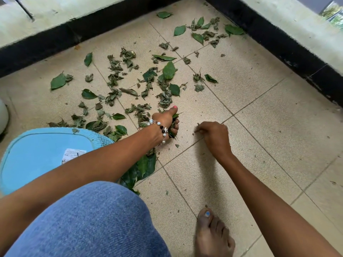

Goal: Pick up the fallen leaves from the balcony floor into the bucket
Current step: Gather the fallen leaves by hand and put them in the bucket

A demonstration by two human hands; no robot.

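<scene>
Left hand (168, 121) clenched a wad of leaves (130, 78), the rest scattered across the frame's centre. Right hand (213, 134) pinched a fragment. Judged featherlight and crumbly (dry ones especially); best gathered in bunches. Bucket (37, 154) stood lower left.

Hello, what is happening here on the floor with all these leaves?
A person crouches on the tiled balcony floor, gathering fallen leaves. The left hand grips a bunch of leaves, while the right hand pinches at small bits on the tile. A light blue bucket stands at the left, with no leaves visible inside. Many scattered leaves remain on the floor beyond the hands.
</scene>
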